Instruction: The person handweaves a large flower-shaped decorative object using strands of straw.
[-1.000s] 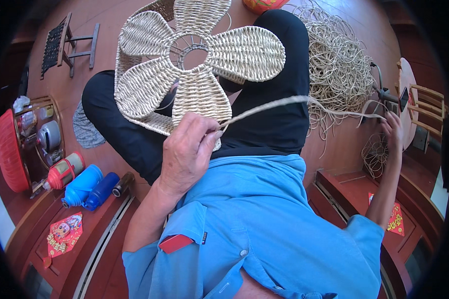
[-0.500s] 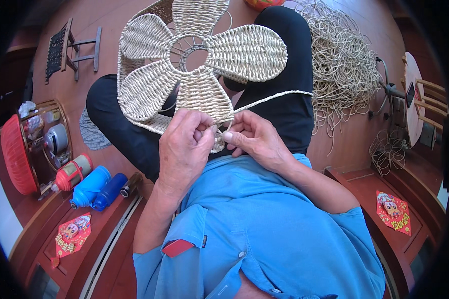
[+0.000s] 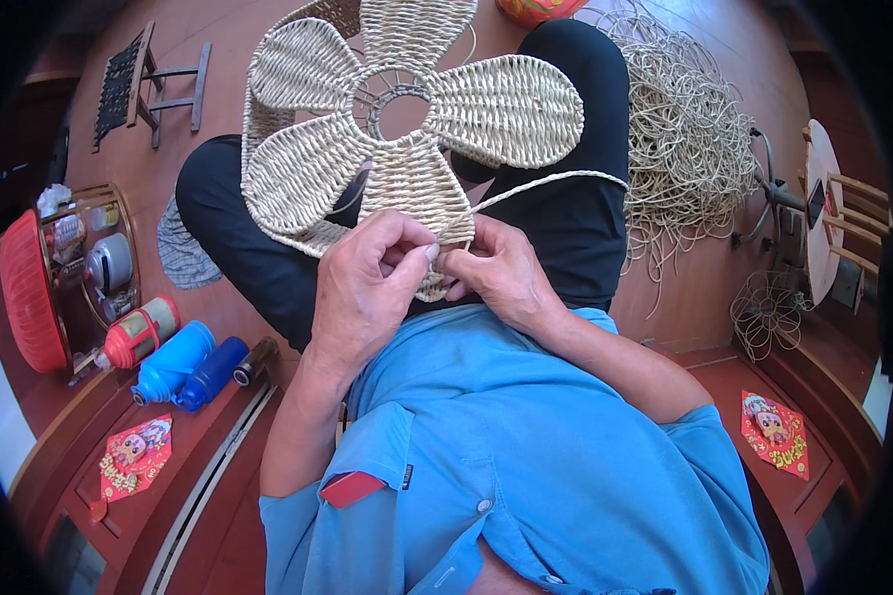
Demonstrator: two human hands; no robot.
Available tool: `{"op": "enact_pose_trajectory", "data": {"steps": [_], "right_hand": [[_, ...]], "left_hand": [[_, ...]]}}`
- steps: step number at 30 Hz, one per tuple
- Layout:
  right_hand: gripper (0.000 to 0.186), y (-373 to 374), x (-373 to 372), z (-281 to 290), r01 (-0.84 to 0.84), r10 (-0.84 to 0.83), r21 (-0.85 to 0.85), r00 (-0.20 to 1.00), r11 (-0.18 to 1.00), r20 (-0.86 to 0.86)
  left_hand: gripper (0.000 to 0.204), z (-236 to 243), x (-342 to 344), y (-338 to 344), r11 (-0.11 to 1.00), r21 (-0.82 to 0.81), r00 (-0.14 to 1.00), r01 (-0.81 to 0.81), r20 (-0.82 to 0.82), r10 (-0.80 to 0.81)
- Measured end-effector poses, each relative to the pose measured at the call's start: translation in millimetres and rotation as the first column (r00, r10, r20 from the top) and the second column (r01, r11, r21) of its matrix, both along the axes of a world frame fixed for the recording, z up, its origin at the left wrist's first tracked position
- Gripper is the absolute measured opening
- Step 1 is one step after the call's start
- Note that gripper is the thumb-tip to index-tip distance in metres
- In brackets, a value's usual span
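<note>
A flower-shaped woven straw piece (image 3: 506, 109) lies across my lap, its broad petals set round an open ring with thin spokes behind it. Part of a woven side wall shows behind the left petals. At the petal nearest my body, my left hand (image 3: 367, 288) is closed, thumb and forefinger pinching at the straw cord. My right hand (image 3: 506, 278) grips the same petal's right edge, fingers bent and partly hidden behind it. From that edge, a twisted straw cord (image 3: 551, 178) stretches right across my thigh. My fingers cover the exact spot where the strands cross.
A big heap of loose straw cord (image 3: 680, 139) lies on the floor at right, near a round wooden stool (image 3: 822, 213) and a wire flower frame (image 3: 767, 315). At left are a small folding stool (image 3: 129, 89), a red basin (image 3: 30, 288), a rack and several flasks (image 3: 174, 362).
The woven piece has shifted slightly right in view. My right fingers have moved in closer behind the petal's edge, and my left hand still pinches beside them.
</note>
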State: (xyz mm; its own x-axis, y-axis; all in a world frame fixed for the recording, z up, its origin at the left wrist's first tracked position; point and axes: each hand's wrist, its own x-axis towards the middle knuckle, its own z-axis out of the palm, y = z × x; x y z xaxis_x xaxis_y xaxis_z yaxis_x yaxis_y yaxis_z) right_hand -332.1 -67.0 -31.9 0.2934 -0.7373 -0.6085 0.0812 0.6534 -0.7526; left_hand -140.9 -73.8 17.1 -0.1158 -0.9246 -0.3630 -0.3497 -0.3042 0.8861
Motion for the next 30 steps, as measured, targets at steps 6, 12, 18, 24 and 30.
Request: {"op": "enact_pose_trajectory", "data": {"steps": [6,12,18,24,30], "right_hand": [[0.029,-5,-4,5,-0.117,0.122,0.103,0.992,0.988,-0.04],[0.031,-5,2,15,-0.014,0.018,0.104,0.999,0.994,-0.035],[0.033,-10,2,5,-0.101,0.11,0.192,0.993,0.976,-0.036],[0.03,-5,-2,0,-0.072,0.059,0.189,0.996,0.979,0.071],[0.031,1,-7,2,-0.039,0.016,0.165,0.99,0.986,0.138]], "left_hand": [[0.012,-4,18,14,0.983,0.043,0.971,-0.178,-0.156,0.182],[0.01,-8,26,23,0.969,-0.064,0.971,-0.237,-0.003,0.237],[0.012,-1,15,26,0.98,-0.187,0.972,-0.071,0.208,0.11],[0.013,-4,14,28,0.951,-0.308,0.956,0.025,0.287,0.068],[0.013,-4,11,28,0.919,-0.368,0.929,0.141,0.37,0.006]]}}
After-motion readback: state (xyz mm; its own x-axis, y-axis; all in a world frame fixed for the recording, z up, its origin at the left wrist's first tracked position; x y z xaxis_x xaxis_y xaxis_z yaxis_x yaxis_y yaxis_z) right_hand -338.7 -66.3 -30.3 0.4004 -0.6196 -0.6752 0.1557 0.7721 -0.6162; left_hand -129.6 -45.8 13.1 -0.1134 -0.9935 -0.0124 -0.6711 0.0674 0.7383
